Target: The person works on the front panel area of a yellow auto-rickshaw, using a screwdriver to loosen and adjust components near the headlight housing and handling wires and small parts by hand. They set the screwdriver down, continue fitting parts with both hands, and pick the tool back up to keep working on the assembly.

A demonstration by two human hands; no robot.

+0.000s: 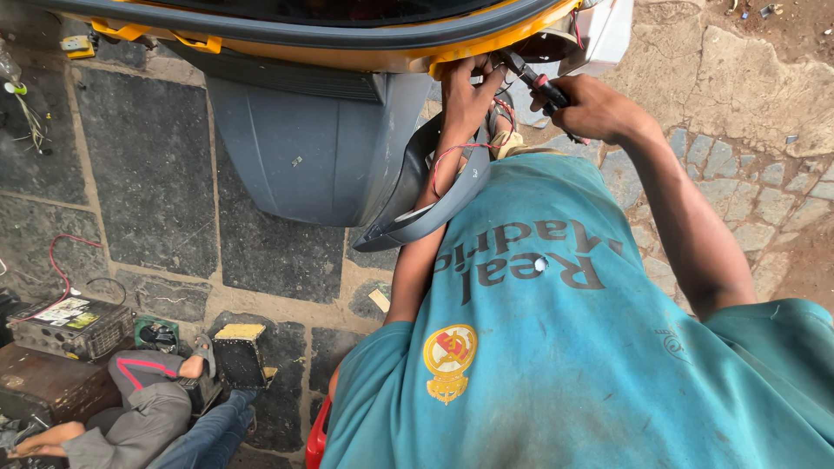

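Observation:
My left hand reaches up under the edge of a yellow vehicle body, its fingers pinched on thin red wires that hang down past my wrist. My right hand grips pliers with red and black handles. The jaws point at the same spot beside my left fingers. A loose curved grey trim panel hangs around my left forearm. My teal shirt fills the lower right.
A grey mudguard sits below the yellow body over dark stone paving. At lower left another person's legs in grey trousers rest beside an electronic box and a yellow-topped block. A red stool edge shows beneath me.

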